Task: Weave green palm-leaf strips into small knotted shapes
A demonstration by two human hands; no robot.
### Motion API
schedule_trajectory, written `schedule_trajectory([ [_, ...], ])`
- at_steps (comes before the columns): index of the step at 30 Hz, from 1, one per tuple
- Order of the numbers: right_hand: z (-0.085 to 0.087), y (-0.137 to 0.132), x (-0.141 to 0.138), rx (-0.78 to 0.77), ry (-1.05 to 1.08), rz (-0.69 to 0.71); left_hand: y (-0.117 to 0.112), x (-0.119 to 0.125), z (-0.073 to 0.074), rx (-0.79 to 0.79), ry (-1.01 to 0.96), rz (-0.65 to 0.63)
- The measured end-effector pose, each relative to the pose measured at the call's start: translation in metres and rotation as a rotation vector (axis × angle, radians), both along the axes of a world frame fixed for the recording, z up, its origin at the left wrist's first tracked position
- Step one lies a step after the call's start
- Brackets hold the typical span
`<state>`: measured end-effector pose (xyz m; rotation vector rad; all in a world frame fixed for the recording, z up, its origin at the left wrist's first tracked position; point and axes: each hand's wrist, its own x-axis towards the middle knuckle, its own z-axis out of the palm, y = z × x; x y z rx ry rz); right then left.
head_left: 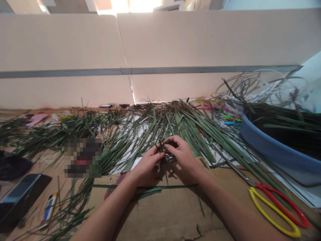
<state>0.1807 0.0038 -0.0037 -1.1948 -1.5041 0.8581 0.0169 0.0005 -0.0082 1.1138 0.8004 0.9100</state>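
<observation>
Both hands meet at the middle of the head view, above a sheet of brown cardboard point(160, 214). My left hand point(150, 160) pinches a small bunch of dark green grass blades point(164, 167) between thumb and fingers. From the other side my right hand point(180, 154) is closed on the top of the same bunch, its fingertips close to the left ones. The lower ends of the blades hang down between the palms. Just beyond the hands lies a wide spread of long green blades point(185, 125). A few loose strips point(150, 190) rest across the cardboard under my wrists.
Scissors point(255, 184) with red and yellow handles lie at right, beside a blue tub point(265, 140) full of blades. Clear plastic strips point(250, 83) coil behind it. At left are a lighter point(50, 207), a dark phone-like object point(23, 197) and more cut grass point(62, 134). A pale partition point(175, 40) closes the back.
</observation>
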Motion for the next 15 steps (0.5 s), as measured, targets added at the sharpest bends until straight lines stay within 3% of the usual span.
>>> schedule_trajectory([
  [5, 0.0007, -0.0018, -0.0023, 0.026, -0.038, 0.049, -0.0010, 0.0010, -0.0067, 0.020, 0.049, 0.005],
  [9, 0.0004, -0.0026, -0.0027, -0.049, 0.021, 0.029, -0.0002, 0.0002, -0.0102, -0.022, 0.019, 0.028],
  [15, -0.0005, 0.0022, 0.0010, -0.043, 0.098, -0.042, 0.0029, -0.0004, -0.0042, -0.005, 0.026, 0.082],
])
